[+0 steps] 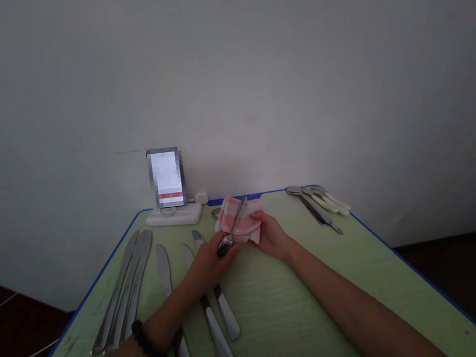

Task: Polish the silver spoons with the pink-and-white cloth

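My left hand (211, 260) is closed around the bowl end of a metal spoon (235, 224), whose handle points up and away over a cloth. My right hand (271, 233) grips a pink and white checked cloth (237, 220) against the spoon. Both hands meet above the middle of the light green table (305, 314). A dark bead bracelet (148, 344) circles my left wrist.
Several table knives (210, 313) lie on the table's left and centre. A pile of spoons (318, 202) sits at the far right corner. A phone on a white stand (171, 209) stands at the far edge by the wall. The table's edge is blue.
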Motion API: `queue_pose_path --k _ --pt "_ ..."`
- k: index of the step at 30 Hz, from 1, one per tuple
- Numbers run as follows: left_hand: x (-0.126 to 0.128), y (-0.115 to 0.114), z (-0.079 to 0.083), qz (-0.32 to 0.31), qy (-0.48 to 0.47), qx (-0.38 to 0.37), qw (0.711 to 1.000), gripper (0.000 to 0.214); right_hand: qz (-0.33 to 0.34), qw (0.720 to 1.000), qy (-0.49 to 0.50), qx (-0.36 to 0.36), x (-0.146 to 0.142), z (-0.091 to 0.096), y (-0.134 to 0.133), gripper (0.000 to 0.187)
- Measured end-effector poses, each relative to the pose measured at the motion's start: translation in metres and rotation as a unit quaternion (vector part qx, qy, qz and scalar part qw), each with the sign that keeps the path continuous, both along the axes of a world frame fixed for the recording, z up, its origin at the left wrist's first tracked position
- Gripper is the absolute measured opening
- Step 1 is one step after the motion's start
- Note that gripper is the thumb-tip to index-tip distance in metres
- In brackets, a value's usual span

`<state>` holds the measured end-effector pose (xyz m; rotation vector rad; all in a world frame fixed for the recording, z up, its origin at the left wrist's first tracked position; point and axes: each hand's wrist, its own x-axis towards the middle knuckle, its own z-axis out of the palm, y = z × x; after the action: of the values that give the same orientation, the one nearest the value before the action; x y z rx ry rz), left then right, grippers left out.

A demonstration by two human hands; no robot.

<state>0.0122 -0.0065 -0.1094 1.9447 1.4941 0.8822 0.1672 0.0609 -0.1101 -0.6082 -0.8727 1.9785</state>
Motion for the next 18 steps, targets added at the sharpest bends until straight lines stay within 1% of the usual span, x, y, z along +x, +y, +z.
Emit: queue_pose_path --k 2,3,5,6,7,9,12,15,18 --pt "0.0 0.0 0.001 0.003 -0.006 0.004 1.0 0.026 0.016 1.0 0.0 0.024 0.003 0.005 -0.004 0.034" --pt "0.0 0.0 0.001 0.003 -0.01 0.006 1.0 0.026 0.023 0.999 0.0 0.028 0.005 0.006 -0.005 0.044" --pt "0.001 -0.001 0.003 0.006 -0.018 0.004 1.0 0.026 0.033 0.999 0.0 0.02 0.008 0.007 -0.005 0.068" --pt "0.001 -0.001 0.004 0.011 -0.022 -0.001 1.0 0.026 0.034 0.999 -0.001 0.015 0.009 0.006 -0.005 0.075" --pt "0.002 -0.001 0.006 0.019 -0.028 -0.008 0.999 0.027 0.033 0.999 -0.003 0.011 0.009 0.005 -0.004 0.077" --pt "0.002 -0.001 0.007 0.039 -0.036 -0.028 0.998 0.027 0.031 0.999 -0.005 0.011 0.008 0.002 -0.002 0.068" --pt "0.003 -0.001 0.008 0.061 -0.041 -0.051 0.996 0.029 0.041 0.999 -0.004 0.017 0.002 -0.002 -0.001 0.043" --pt "0.002 0.0 0.006 0.066 -0.027 -0.017 0.997 0.029 0.039 0.999 -0.003 0.034 -0.003 -0.004 -0.002 0.027" --pt "0.001 0.001 0.004 0.033 -0.024 0.001 0.999 0.031 0.022 0.999 0.003 0.047 -0.004 -0.008 -0.005 0.018"
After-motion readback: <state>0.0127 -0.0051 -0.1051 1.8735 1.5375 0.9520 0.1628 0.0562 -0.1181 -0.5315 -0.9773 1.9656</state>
